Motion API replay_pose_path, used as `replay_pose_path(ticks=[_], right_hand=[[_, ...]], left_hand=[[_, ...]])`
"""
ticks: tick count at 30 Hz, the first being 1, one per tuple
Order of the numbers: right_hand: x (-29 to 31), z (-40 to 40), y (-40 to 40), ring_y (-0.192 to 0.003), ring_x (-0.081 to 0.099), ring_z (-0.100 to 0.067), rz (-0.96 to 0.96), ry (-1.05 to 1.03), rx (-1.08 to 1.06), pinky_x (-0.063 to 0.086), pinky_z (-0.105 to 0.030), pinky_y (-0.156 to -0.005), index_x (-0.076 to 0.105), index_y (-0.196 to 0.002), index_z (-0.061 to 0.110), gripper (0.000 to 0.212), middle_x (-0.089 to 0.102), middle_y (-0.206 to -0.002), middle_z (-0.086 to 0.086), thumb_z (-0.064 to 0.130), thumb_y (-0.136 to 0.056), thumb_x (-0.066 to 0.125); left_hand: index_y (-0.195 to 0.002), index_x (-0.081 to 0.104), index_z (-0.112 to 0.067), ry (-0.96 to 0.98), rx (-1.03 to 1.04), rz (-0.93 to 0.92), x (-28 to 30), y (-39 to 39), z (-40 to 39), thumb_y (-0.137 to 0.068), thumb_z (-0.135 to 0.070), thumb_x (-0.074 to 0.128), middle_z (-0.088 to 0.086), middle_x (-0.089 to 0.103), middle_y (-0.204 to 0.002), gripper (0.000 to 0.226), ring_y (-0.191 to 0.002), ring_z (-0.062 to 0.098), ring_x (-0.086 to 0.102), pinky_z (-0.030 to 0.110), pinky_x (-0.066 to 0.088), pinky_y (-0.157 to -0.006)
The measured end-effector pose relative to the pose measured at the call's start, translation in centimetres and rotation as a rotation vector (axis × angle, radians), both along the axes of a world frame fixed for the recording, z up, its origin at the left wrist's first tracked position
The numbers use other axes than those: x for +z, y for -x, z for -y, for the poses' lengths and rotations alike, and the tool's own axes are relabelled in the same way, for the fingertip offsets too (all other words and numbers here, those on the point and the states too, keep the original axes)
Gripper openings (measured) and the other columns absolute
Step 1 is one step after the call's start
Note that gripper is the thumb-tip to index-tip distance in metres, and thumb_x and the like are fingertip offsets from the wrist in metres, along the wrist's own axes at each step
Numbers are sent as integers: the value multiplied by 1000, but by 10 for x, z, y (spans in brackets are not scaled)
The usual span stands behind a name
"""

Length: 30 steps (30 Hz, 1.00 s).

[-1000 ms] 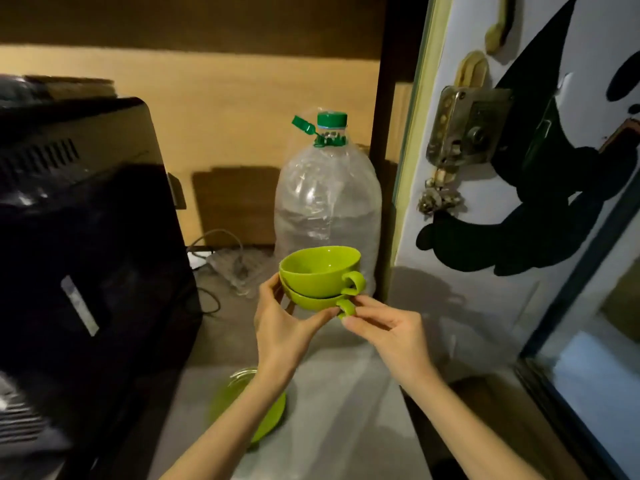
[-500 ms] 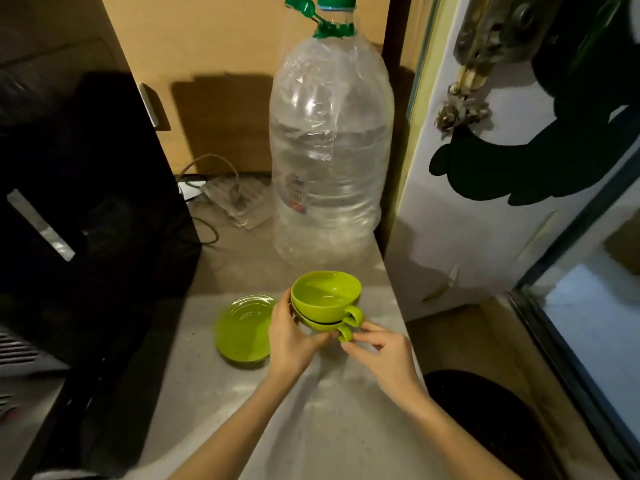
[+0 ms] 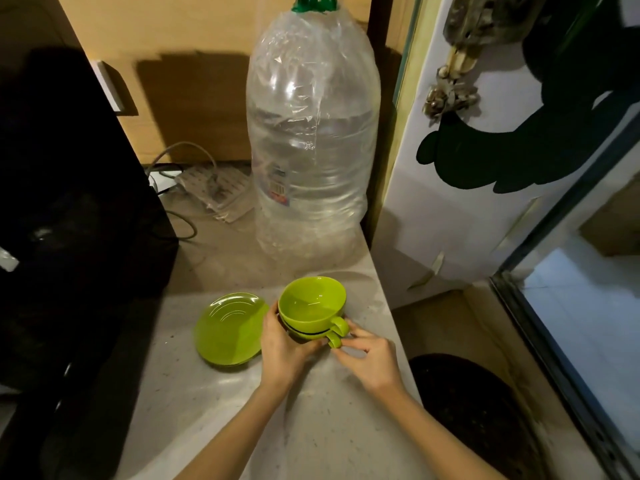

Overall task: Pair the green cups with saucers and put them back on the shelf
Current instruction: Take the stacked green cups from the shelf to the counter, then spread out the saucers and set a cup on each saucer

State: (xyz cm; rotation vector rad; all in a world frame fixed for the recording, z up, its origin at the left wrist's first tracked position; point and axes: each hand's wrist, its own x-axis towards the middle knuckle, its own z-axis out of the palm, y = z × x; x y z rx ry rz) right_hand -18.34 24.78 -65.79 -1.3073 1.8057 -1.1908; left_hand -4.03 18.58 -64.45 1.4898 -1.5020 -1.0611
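Surface [image 3: 214, 407]: I see pale speckled stone, dimly lit, running to a right edge.
Back wall [image 3: 194, 36]: tan board panel with a dark rectangular shadow.
Left side: I see a large black appliance [image 3: 69, 188]; cables [image 3: 180, 188] and a power strip [image 3: 221, 188] lie behind it.
Centre rear: big clear plastic water bottle [image 3: 311, 140], green cap, standing on the surface.
Right: white door [image 3: 467, 202] with a dark painted figure and a metal lock [image 3: 457, 74].
Floor: dark round mat [image 3: 478, 410]; pale tiles [image 3: 588, 306] beyond the threshold.

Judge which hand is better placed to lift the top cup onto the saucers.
Right. The right hand already pinches at the handles of the nested cups, while the left hand cradles them, beside the stacked saucers.
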Motion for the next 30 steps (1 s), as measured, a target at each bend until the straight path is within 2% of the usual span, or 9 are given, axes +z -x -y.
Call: replay_pose_path(ticks=[4,9,12,14,17,19,25,28,30], right_hand=[[-4,-1,0,-90,47,33,-11,1,-2,37,5,-77,73,-89,-3,23,57,-118,-1,1,-67,76],[-2,-1,1,-104,52,8,-39,-9,9,39,2,-80,75,-88,-1,30,62,-124,-12,18,-64,74],[4,-3,0,-107,57,0,-70,-26,25,37,1,-85,73,-92,0,26,61,-127,-11,12,-70,76],[11,-7,-4,-111,58,-9,-50,-37,25,40,-8,-92,68,-106,6,32,64,-121,-6,14,-75,72],[20,-17,-12,-97,59,-11,-95,-11,-68,46,-19,-87,61,-112,10,31,61,-104,4,14,-81,65],[23,-25,-18,-89,57,-9,-194,52,-103,43,-12,-78,61,-104,13,20,58,-98,7,13,-83,62],[33,-29,-48,-83,52,-2,-323,131,-29,40,-13,-68,66,-92,15,17,64,-87,7,21,-83,54],[37,-18,-68,-72,55,-5,-209,66,43,42,-12,-65,67,-97,14,19,66,-83,6,21,-85,56],[37,-4,-80,-69,58,-10,-21,-74,88,46,-14,-67,66,-95,13,13,64,-78,1,16,-87,57]], left_hand=[[-122,41,-15,13,-16,-5,1,-1,-3,-30,-48,81,4,55,-119,106,-108,15,55,31,47,-89],[-120,43,-10,45,-60,24,6,-1,-2,-33,-44,83,0,52,-113,102,-103,9,51,18,39,-83],[-119,45,-12,69,-99,46,11,-4,-2,-32,-48,80,-3,52,-109,100,-102,10,52,5,37,-75],[-122,45,-8,101,-132,116,14,-9,-2,-34,-48,82,3,52,-111,103,-106,17,50,11,35,-79],[-131,38,0,126,-159,201,19,-19,-4,-45,-31,89,15,47,-124,105,-116,27,46,28,39,-96],[-131,40,-4,122,-177,202,25,-29,-4,-52,-26,86,13,46,-124,93,-109,22,52,32,46,-95],[-103,66,-10,56,-218,235,47,-73,1,-69,-21,76,-3,66,-89,37,-73,-6,62,6,45,-66],[-95,68,-11,16,-118,222,44,-100,3,-76,-16,70,-4,64,-74,19,-65,-16,57,4,41,-63],[-93,66,-13,-6,42,183,39,-117,4,-78,-19,68,-5,58,-66,16,-60,-2,57,6,39,-57]])
